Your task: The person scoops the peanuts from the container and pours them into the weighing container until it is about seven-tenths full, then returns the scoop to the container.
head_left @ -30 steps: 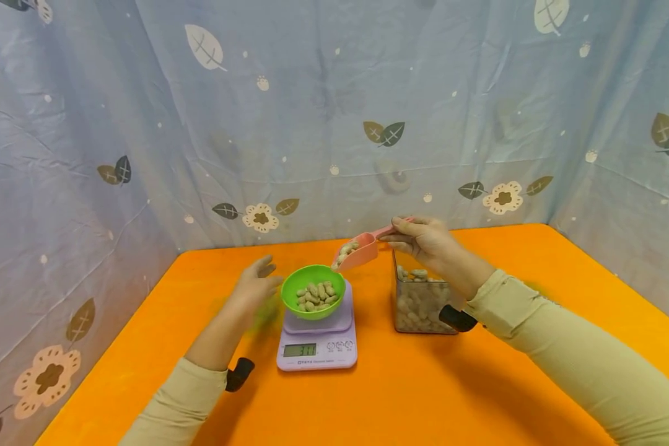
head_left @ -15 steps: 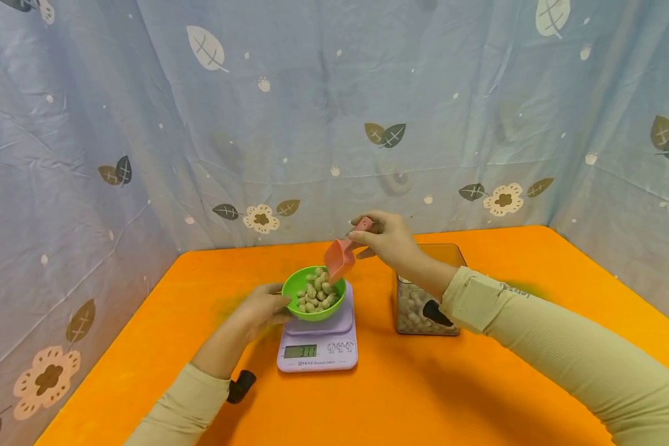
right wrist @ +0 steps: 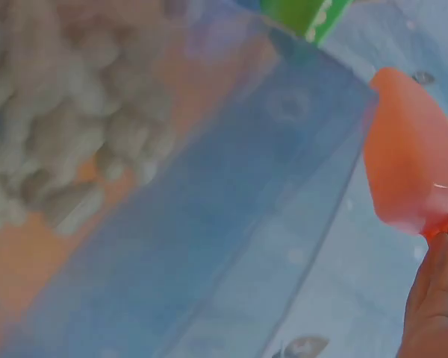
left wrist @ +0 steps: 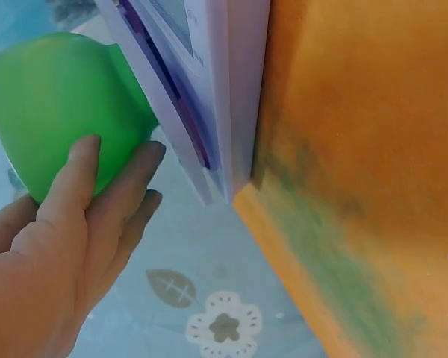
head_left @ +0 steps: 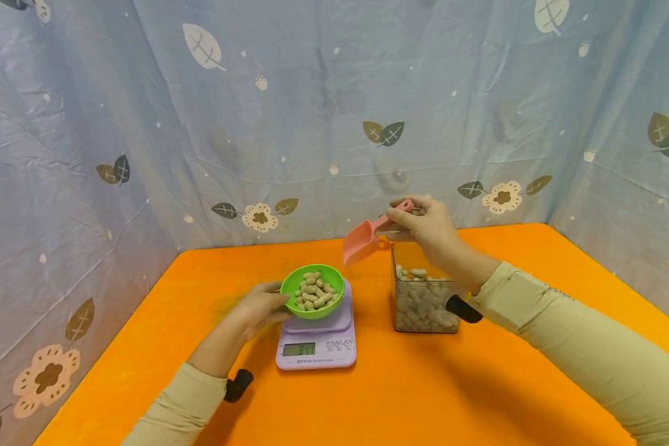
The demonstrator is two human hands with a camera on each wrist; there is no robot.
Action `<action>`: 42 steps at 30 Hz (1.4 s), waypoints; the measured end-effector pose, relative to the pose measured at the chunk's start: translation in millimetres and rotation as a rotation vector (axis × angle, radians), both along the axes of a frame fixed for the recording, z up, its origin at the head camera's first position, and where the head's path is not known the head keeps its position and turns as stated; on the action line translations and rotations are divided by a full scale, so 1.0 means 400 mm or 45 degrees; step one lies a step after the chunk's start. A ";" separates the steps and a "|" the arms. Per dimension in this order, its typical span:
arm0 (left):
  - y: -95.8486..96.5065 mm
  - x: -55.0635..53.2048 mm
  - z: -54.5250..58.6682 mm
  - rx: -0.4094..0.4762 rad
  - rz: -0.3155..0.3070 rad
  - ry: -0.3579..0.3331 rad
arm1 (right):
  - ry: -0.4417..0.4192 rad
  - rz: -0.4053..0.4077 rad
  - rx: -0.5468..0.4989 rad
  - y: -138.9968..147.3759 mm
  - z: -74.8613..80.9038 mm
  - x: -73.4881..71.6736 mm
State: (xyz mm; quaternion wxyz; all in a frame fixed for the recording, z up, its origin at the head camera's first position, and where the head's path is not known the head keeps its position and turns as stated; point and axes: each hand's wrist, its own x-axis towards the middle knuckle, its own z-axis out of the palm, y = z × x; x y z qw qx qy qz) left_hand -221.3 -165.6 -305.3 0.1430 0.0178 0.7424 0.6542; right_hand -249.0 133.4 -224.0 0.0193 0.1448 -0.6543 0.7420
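A green bowl (head_left: 334, 297) of peanuts (head_left: 316, 291) sits on a lilac kitchen scale (head_left: 316, 356); its digits look like 844. My left hand (head_left: 258, 310) holds the bowl's left side. In the left wrist view its fingers (left wrist: 78, 175) lie along the bowl's outer wall, and the thumb reaches the rim. Above and right of the bowl, my right hand (head_left: 429, 226) grips a pink scoop (head_left: 362, 240) by its handle. The scoop's tray, tilted toward the bowl, shows no peanuts. Part of the right palm is hidden.
Below the right hand stands a clear container (head_left: 424, 310) partly filled with peanuts, just right of the scale. An orange tabletop (head_left: 334, 409) bears everything. Patterned blue curtains (head_left: 312, 124) enclose the back and sides.
The right hand tipped peanuts from the scoop into the bowl, then drew back right with the scoop. The left hand came onto the bowl. The scale's digits rose.
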 end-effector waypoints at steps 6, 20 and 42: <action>-0.020 0.004 -0.001 0.021 0.024 0.027 | -0.082 0.088 -0.352 0.093 0.002 0.021; -0.043 0.037 0.009 0.008 0.108 0.086 | -0.184 0.009 -0.460 0.285 -0.099 0.050; -0.057 0.043 0.029 -0.282 0.157 0.234 | -0.009 -0.183 0.922 0.358 -0.112 0.039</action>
